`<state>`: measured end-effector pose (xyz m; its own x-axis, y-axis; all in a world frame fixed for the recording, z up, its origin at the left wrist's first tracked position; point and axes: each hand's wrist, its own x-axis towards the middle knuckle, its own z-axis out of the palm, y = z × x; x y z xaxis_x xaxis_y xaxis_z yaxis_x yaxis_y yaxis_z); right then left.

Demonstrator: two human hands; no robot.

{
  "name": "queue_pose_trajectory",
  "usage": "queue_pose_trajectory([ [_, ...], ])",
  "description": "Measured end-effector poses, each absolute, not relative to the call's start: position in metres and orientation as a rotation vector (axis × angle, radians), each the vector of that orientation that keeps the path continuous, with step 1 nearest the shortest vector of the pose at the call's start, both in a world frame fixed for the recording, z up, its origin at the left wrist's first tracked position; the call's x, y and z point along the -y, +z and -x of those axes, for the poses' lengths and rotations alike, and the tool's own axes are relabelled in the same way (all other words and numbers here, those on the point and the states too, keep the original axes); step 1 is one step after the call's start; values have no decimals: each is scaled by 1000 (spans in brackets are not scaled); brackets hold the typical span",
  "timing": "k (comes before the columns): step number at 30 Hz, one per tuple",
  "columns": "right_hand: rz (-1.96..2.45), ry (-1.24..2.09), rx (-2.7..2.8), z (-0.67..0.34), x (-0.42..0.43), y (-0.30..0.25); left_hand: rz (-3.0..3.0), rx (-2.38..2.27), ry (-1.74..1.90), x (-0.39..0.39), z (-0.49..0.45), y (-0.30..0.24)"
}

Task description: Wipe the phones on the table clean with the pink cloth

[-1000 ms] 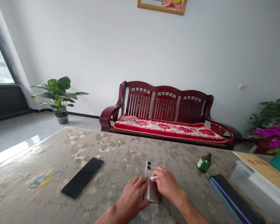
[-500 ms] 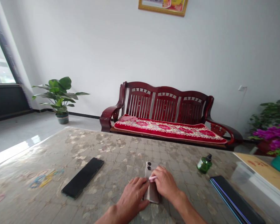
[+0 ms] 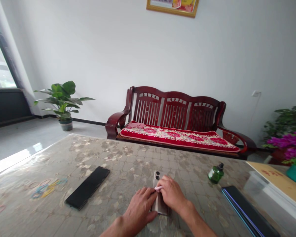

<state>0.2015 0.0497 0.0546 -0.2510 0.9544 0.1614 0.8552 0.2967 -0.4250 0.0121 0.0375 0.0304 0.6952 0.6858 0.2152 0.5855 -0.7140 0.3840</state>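
Phone point(image 3: 160, 206), back up, partly beneath left hand point(image 3: 141, 205), outspread, and right hand point(image 3: 173, 194), pinching pink item point(image 3: 159, 188). Bottle label point(image 3: 211, 172) illegible.

Silver phone point(image 3: 160, 206) lay back-up on table point(image 3: 128, 161). L hand point(image 3: 141, 203) rested at its L edge; R hand point(image 3: 172, 193) held sm. pink item point(image 3: 158, 188) at its back. Blk phone point(image 3: 87, 188) lay L of silver phone; grn bottle point(image 3: 215, 174) stood R of it.

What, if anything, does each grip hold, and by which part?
The right grip pinches a small pink item by the end hidden inside. The left grip touches the silver phone at its left edge; whether it holds, unclear.
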Motion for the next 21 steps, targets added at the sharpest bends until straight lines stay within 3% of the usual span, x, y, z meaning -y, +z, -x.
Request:
queue_pose_trajectory([
  [21,1819,212,2141,-184,-62,67,-2642,-1018,503,-36,-12,34],
])
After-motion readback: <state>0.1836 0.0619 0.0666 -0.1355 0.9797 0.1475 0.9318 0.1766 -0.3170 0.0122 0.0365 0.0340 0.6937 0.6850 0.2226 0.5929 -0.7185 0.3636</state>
